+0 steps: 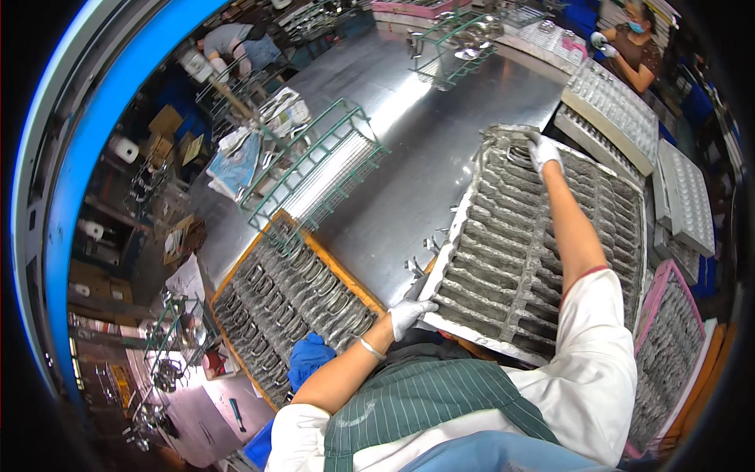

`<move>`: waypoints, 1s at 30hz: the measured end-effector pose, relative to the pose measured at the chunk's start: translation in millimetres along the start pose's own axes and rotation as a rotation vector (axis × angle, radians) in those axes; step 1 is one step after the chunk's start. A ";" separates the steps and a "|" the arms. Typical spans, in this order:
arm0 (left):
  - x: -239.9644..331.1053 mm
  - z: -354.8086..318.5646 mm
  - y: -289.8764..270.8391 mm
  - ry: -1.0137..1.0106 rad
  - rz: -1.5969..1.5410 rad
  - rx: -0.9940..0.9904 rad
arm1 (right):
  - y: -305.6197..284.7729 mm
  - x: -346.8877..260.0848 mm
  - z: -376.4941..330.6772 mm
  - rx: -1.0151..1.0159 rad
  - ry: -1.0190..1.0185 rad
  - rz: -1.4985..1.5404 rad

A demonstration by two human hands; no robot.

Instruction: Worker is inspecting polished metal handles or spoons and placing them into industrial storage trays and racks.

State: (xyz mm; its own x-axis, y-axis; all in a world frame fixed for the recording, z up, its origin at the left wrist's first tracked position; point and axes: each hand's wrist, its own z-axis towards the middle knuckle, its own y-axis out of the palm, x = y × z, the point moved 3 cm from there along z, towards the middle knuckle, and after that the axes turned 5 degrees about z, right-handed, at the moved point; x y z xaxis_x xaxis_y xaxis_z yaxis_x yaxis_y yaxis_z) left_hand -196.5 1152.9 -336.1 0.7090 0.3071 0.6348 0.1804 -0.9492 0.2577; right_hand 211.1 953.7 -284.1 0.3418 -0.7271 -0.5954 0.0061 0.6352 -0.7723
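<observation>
1. Left hand [410, 315] clamped on near corner of grey moulded tray [543, 244]; right hand [543, 151] clamped on far corner.
2. Tray tilted at steel surface [440, 134] right edge.
3. Advise level, even lift.

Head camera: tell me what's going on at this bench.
A person in white gloves is gripping a large grey moulded tray with slotted rows, left hand on its near corner and right hand on its far edge, over a steel table. To the left, an orange-framed tray of metal parts lies beside a green wire rack. Another gloved person works at the far corner.
</observation>
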 end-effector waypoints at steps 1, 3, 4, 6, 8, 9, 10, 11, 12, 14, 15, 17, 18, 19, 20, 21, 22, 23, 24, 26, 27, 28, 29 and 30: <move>-3.4 1.4 -1.6 -0.025 0.024 0.024 | -2.7 -5.4 -3.8 -0.046 0.068 0.050; 0.9 -1.3 12.4 0.206 -0.016 0.022 | -14.3 17.6 -2.1 -0.040 -0.013 0.039; 12.9 -12.9 16.5 0.229 0.055 0.013 | -19.0 13.6 -6.1 -0.047 -0.094 -0.034; 9.2 -14.0 9.9 0.226 0.070 0.008 | -29.1 -1.0 -15.5 -0.075 -0.213 -0.015; 16.5 -20.8 11.3 0.347 0.038 0.001 | -45.0 -8.4 -21.8 -0.102 -0.191 0.053; 32.9 -35.6 12.9 0.144 0.123 -0.028 | -51.9 1.6 -20.5 -0.103 -0.209 0.082; 20.7 -26.0 3.3 0.230 0.112 -0.066 | -56.7 -12.8 -21.1 -0.108 -0.254 0.020; 9.5 -13.8 -3.7 0.316 0.110 -0.113 | -57.5 -17.2 -19.4 -0.128 -0.284 0.089; 23.1 -21.3 -1.7 0.261 0.144 -0.162 | -57.1 -29.8 -23.1 -0.144 -0.320 0.094; 38.9 -33.5 3.0 0.138 0.225 -0.149 | -54.8 -60.4 -33.0 -0.173 -0.370 0.096; 45.0 -34.8 5.0 0.102 0.292 -0.142 | -51.2 -77.4 -39.4 -0.190 -0.379 0.091; 60.1 -38.1 2.0 0.476 0.804 0.105 | -45.9 -109.1 -50.5 -0.250 -0.419 0.118; 56.3 -37.5 -8.3 0.458 0.720 0.163 | -45.3 -119.4 -55.1 -0.254 -0.442 0.116; 55.4 -38.2 -26.8 0.441 0.636 0.217 | -45.7 -130.5 -60.7 -0.257 -0.464 0.112; 70.0 -45.2 -52.0 0.562 0.500 0.361 | -47.9 -143.0 -68.5 -0.292 -0.420 0.147; 85.9 -55.3 -81.5 0.678 0.359 0.508 | -50.4 -158.3 -78.1 -0.287 -0.421 0.146; 110.6 -75.0 -114.2 0.726 0.297 0.790 | -52.9 -172.7 -87.6 -0.287 -0.451 0.140; 133.9 -87.2 -150.9 0.796 0.090 0.908 | -54.3 -184.4 -95.3 -0.289 -0.492 0.137; 149.8 -96.5 -189.9 1.026 0.064 1.137 | -51.5 -191.2 -100.3 -0.297 -0.540 0.140; 181.4 -105.2 -241.0 1.060 -0.034 1.146 | -45.0 -222.0 -113.0 -0.358 -0.509 0.181; 200.0 -109.5 -236.6 0.883 -0.057 0.901 | -41.7 -227.4 -116.5 -0.374 -0.521 0.179; 195.0 -93.1 -270.0 0.888 -0.110 0.512 | -36.1 -240.1 -121.9 -0.405 -0.543 0.201; 202.9 -91.1 -272.2 0.766 -0.016 0.547 | -32.2 -244.1 -124.8 -0.434 -0.545 0.216; 210.0 -88.5 -277.3 1.053 0.307 0.613 | -32.9 -249.4 -130.6 -0.432 -0.559 0.211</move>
State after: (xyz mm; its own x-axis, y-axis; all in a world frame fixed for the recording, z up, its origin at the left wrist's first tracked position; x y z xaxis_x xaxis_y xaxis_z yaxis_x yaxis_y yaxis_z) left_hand -158.0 1486.6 -209.7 -0.0586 -0.2941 0.9540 0.5917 -0.7799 -0.2041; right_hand 3.0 1080.1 -139.2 0.7236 -0.2863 -0.6280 -0.4439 0.5036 -0.7411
